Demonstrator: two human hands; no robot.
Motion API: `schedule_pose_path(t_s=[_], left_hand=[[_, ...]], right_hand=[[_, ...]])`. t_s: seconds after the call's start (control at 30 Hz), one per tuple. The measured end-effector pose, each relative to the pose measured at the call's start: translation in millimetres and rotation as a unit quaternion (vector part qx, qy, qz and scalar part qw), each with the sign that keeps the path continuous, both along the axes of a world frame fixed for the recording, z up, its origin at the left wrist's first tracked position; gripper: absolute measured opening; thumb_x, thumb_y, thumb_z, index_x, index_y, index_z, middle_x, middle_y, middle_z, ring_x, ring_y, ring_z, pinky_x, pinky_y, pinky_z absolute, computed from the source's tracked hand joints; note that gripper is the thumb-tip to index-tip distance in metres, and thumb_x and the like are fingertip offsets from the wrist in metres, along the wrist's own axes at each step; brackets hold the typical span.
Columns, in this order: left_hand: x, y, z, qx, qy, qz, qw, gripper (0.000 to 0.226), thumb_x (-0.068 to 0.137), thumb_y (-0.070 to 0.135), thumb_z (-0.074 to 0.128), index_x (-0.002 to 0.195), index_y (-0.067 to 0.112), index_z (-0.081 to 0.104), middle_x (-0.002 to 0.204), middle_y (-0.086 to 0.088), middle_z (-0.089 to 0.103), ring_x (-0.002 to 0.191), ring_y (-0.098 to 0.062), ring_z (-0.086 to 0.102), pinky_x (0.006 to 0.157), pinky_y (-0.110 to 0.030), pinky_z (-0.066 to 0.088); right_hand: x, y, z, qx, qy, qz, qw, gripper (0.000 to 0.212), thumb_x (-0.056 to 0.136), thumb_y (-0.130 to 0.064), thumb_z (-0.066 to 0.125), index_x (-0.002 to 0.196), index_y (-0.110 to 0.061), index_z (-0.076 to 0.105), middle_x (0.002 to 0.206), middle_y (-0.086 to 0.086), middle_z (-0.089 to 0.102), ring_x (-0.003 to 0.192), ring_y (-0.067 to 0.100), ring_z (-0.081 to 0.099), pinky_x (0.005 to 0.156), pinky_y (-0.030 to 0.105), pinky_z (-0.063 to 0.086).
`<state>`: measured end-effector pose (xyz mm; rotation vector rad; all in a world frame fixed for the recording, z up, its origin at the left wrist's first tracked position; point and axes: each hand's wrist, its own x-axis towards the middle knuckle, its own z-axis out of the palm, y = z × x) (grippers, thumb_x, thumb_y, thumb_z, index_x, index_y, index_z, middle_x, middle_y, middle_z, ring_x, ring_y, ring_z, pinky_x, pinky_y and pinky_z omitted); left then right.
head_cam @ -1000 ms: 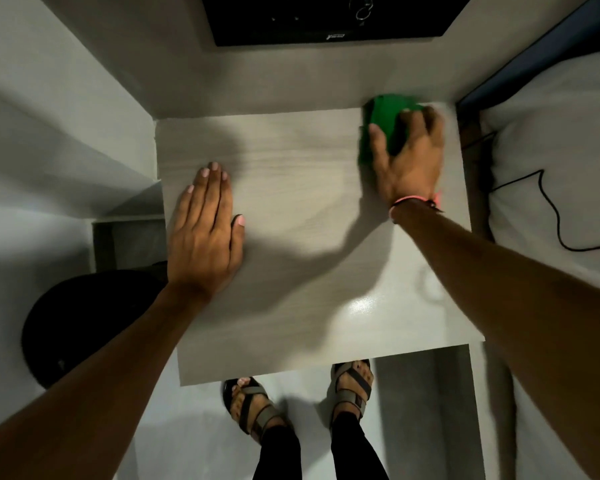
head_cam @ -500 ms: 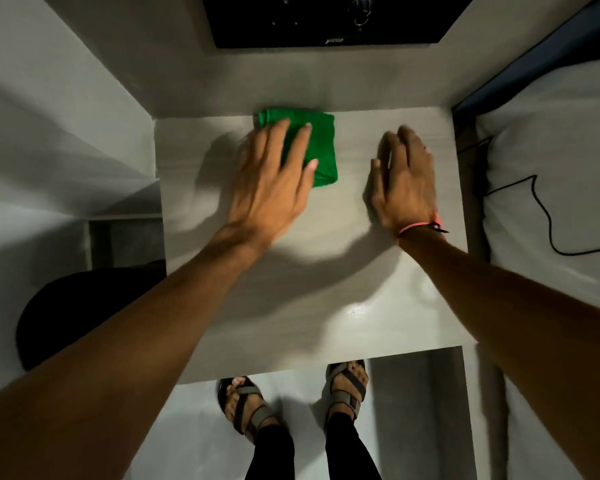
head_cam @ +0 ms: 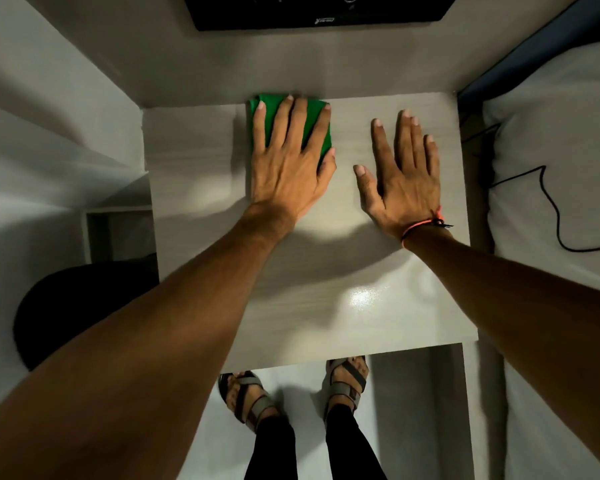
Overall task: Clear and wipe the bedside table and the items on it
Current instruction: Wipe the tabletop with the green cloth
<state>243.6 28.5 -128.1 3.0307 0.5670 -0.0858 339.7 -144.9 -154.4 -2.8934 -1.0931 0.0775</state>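
Observation:
The pale wood-grain bedside table [head_cam: 326,289] fills the middle of the view, seen from above. A folded green cloth [head_cam: 312,116] lies at its far edge, left of centre. My left hand [head_cam: 291,161] presses flat on the cloth with straight, spread fingers and covers most of it. My right hand [head_cam: 402,174] rests flat on the bare tabletop to the right of the cloth, fingers straight, with a pink string band on the wrist. Nothing else stands on the tabletop.
A white bed [head_cam: 551,168] with a black cable [head_cam: 555,216] lies to the right. A black screen [head_cam: 319,12] hangs on the wall behind the table. A dark round object [head_cam: 77,306] sits on the floor at left. My sandalled feet [head_cam: 291,393] stand at the table's near edge.
The cloth passed from my right hand at the far right corner to my left hand, which now slides it leftward along the far edge. My right hand lies flat on the table.

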Motion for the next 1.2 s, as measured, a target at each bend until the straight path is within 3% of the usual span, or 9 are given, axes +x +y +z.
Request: schedule_pose_path(t_s=[0.27,0.43,0.63,0.8,0.97,1.2], left_hand=[[-83.1,54.5,-0.9,0.048,-0.036,0.03,0.998,0.055,0.095,0.036,0.041,0.148,0.021,0.045,0.149,-0.019,0.047,0.139,-0.036,0.044,0.12,-0.058,0.022],[-108.3,94.9,1.8,0.026,-0.015,0.08,0.996,0.057,0.097,0.036,0.037,0.152,0.019,0.038,0.152,-0.02,0.04,0.142,-0.036,0.036,0.124,-0.051,0.013],[-80.2,71.7,0.7,-0.02,-0.036,0.147,0.988,0.061,0.095,0.035,0.034,0.153,0.016,0.036,0.156,-0.022,0.034,0.145,-0.037,0.03,0.124,-0.049,0.01],[-34.5,13.1,2.9,-0.045,-0.032,0.034,0.998,0.062,0.097,0.038,0.032,0.155,0.017,0.03,0.161,-0.019,0.027,0.15,-0.033,0.023,0.125,-0.049,0.009],[-48.1,10.7,3.5,-0.024,-0.027,0.012,0.999,0.063,0.094,0.039,0.035,0.154,0.021,0.033,0.159,-0.016,0.032,0.149,-0.031,0.026,0.125,-0.049,0.009],[-137.3,40.5,2.5,0.024,-0.049,0.093,0.994,0.058,0.09,0.029,0.045,0.146,0.015,0.048,0.15,-0.021,0.046,0.143,-0.036,0.039,0.121,-0.056,0.019]], right_hand=[[1.2,-0.9,-1.6,0.013,0.012,0.002,1.0,0.069,0.098,-0.057,0.023,0.158,-0.026,0.009,0.166,0.014,0.007,0.154,0.028,0.004,0.124,0.047,0.007],[0.9,-1.1,-1.8,0.02,0.013,-0.003,1.0,0.068,0.098,-0.057,0.022,0.158,-0.027,0.01,0.166,0.014,0.008,0.154,0.028,0.005,0.124,0.046,0.007],[-1.1,2.0,-3.2,0.019,0.008,-0.011,1.0,0.069,0.097,-0.057,0.019,0.158,-0.026,0.011,0.165,0.016,0.008,0.154,0.029,0.005,0.124,0.048,0.009],[-0.8,2.0,-4.9,0.026,0.009,-0.01,1.0,0.069,0.097,-0.057,0.019,0.158,-0.026,0.011,0.165,0.016,0.008,0.153,0.029,0.006,0.124,0.048,0.009],[-0.4,0.6,-4.2,0.023,0.011,-0.007,1.0,0.069,0.097,-0.058,0.021,0.158,-0.027,0.01,0.166,0.014,0.007,0.154,0.028,0.005,0.124,0.045,0.006],[-1.8,3.4,-0.7,0.015,0.022,-0.014,1.0,0.069,0.097,-0.058,0.019,0.158,-0.027,0.008,0.166,0.014,0.004,0.154,0.028,0.002,0.124,0.047,0.006]])
